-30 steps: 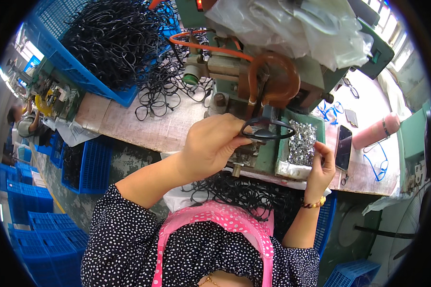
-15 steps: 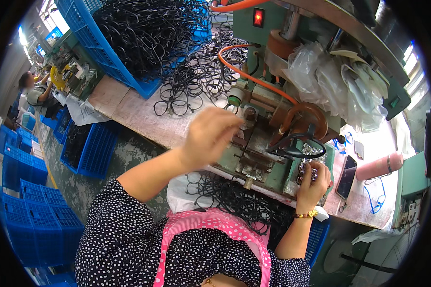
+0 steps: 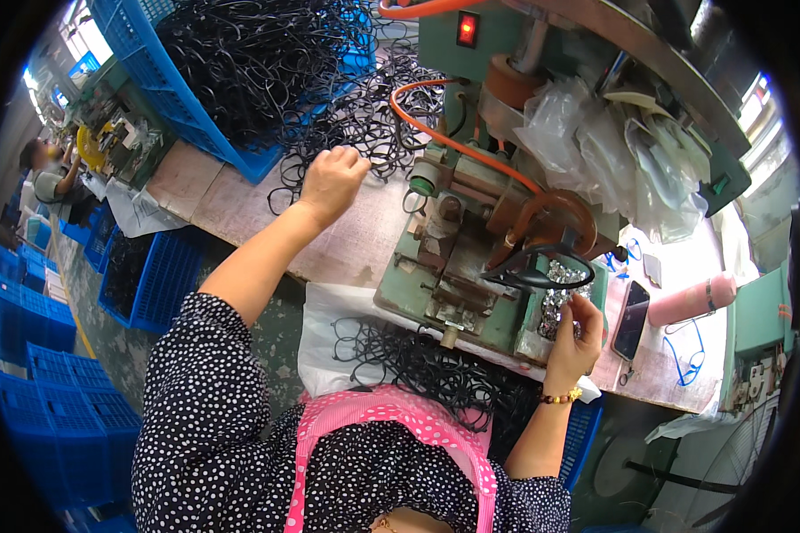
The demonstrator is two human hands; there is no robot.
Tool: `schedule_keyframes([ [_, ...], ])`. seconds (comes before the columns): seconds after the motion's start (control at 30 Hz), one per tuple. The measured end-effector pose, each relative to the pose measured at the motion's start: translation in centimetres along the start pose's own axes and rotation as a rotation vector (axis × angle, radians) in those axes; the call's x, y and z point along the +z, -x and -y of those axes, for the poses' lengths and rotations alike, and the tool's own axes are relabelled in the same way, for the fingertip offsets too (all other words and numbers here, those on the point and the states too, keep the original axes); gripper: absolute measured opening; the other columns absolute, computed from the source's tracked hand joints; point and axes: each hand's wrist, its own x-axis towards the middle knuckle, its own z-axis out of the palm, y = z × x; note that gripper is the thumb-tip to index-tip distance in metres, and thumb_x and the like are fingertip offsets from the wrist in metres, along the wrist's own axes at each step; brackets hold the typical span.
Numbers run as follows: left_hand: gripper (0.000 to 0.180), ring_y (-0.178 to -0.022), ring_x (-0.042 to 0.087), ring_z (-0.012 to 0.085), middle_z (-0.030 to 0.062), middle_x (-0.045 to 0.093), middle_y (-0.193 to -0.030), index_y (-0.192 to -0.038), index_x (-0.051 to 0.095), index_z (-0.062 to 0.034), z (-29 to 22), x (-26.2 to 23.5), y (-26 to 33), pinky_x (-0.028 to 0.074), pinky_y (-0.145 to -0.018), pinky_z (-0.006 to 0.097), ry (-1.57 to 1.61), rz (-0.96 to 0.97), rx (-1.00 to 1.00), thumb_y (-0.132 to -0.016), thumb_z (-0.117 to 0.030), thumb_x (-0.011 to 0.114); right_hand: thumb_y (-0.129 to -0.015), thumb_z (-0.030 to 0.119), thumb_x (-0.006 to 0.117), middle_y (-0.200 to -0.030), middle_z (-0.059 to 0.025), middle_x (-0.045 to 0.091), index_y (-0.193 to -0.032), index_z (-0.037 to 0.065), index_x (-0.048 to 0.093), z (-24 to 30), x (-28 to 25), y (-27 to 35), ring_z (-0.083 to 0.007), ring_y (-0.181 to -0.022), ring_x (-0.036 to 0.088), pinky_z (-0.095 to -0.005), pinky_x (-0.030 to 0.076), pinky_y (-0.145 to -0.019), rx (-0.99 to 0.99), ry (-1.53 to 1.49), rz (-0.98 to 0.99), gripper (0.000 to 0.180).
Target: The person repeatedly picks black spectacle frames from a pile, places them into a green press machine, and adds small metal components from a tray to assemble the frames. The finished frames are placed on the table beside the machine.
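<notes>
Two risks: left hand (image 3: 332,180), fisted over black loops (image 3: 364,133), may tangle several; right hand (image 3: 576,330), pinching metal clips (image 3: 560,302), might spill some.

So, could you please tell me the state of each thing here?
Red lamp: lit.
Blue crate: heaped with black loops.
Left hand: closed among loose loops on the bench.
Right hand: pinching small silver pieces.
Phone: flat, screen dark.

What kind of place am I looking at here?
Probably a small factory workshop: a green bench-top metal press machine, blue plastic crates heaped with black elastic loops, and stacked blue crates on the floor.
</notes>
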Motion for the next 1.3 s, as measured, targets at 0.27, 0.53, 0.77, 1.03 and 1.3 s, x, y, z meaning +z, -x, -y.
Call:
schedule_keyframes([
  [0.27, 0.005, -0.068, 0.055, 0.0069, 0.0013, 0.064, -0.082, -0.099, 0.064, -0.0054, -4.7, -10.1, 0.9, 0.044, -0.062, 0.023, 1.061, -0.134, -0.707, -0.096, -0.007, 0.06, -0.091, -0.005, 0.064, -0.096, -0.0047, 0.067, -0.105, 0.0, 0.068, 0.2, -0.7, -0.2, -0.0106, -0.09, 0.063, -0.023, 0.049, -0.082, -0.12, 0.003, 0.05, 0.016],
  [0.53, 0.017, -0.073, 0.06, 0.0113, 0.0086, 0.065, -0.086, -0.115, 0.054, 0.0004, -10.7, -17.3, -0.5, 0.05, -0.064, 0.023, 1.606, -0.333, -0.501, -0.103, -0.011, 0.052, -0.088, -0.011, 0.061, -0.09, -0.0026, 0.06, -0.097, 0.0, 0.065, 3.5, 0.3, -0.8, -0.0108, -0.087, 0.058, -0.0239, 0.046, -0.079, 0.022, -0.276, 0.021, 0.015],
  [0.77, 0.021, -0.078, 0.063, 0.0138, 0.0093, 0.065, -0.1, -0.115, 0.055, 0.0009, -13.0, -18.9, -3.4, 0.051, -0.065, 0.026, 1.864, -0.215, -0.36, -0.105, -0.017, 0.05, -0.088, -0.009, 0.062, -0.106, -0.0034, 0.062, -0.107, -0.001, 0.063, 9.5, 2.4, -1.6, -0.0106, -0.095, 0.058, -0.0238, 0.046, -0.087, 0.163, -0.689, 0.23, 0.022],
  [1.03, 0.023, -0.076, 0.064, 0.0121, 0.0073, 0.067, -0.099, -0.111, 0.06, 0.0001, -11.9, -18.3, -4.5, 0.048, -0.06, 0.023, 1.727, -0.371, -0.462, -0.104, -0.021, 0.054, -0.084, -0.01, 0.065, -0.109, -0.0075, 0.059, -0.122, -0.002, 0.049, 12.4, 5.2, -1.5, -0.0116, -0.095, 0.059, -0.025, 0.047, -0.087, 0.126, -0.71, 0.331, 0.042],
  [1.3, 0.019, -0.074, 0.064, 0.0124, 0.006, 0.069, -0.091, -0.111, 0.061, 0.0003, -12.3, -18.3, -4.2, 0.049, -0.062, 0.022, 1.66, -0.369, -0.44, -0.103, -0.015, 0.052, -0.083, -0.01, 0.066, -0.096, -0.0076, 0.062, -0.132, -0.004, 0.037, 12.7, 6.4, -1.0, -0.0133, -0.095, 0.06, -0.0265, 0.047, -0.088, 0.192, -0.806, 0.328, 0.057],
])
